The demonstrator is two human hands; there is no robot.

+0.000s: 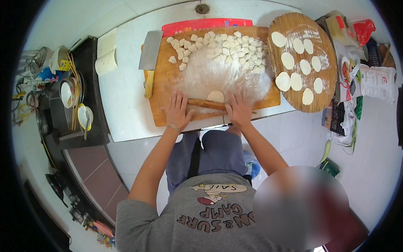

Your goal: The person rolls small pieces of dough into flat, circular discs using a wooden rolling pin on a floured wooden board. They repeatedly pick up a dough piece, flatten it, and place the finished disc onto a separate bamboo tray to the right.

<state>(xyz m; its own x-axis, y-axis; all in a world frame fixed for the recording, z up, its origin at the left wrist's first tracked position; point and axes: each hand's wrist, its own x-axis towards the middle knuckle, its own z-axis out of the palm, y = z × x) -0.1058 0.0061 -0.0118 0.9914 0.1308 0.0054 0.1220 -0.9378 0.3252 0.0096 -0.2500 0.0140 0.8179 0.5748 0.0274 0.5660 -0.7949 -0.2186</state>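
Observation:
Both my hands lie flat over the ends of a wooden rolling pin (205, 103) near the close edge of a floured cutting board (161, 98). My left hand (178, 111) presses on its left end, fingers stretched forward. On the right end rests my right hand (240, 111), its fingers also extended. A round dough wrapper (215, 96) shows just beyond the pin; its near part is hidden. Many small dough pieces (241, 50) cover the board's far half. To the right, a round wooden board (325, 50) bears several flat dough wrappers (287, 61).
A cleaver (150, 50) with a yellow handle lies along the cutting board's left edge. Red packaging (210, 25) sits behind the board. Bowls (85, 116) and long chopsticks (76, 90) stand on the dark counter at left. Bags (377, 82) crowd the right side.

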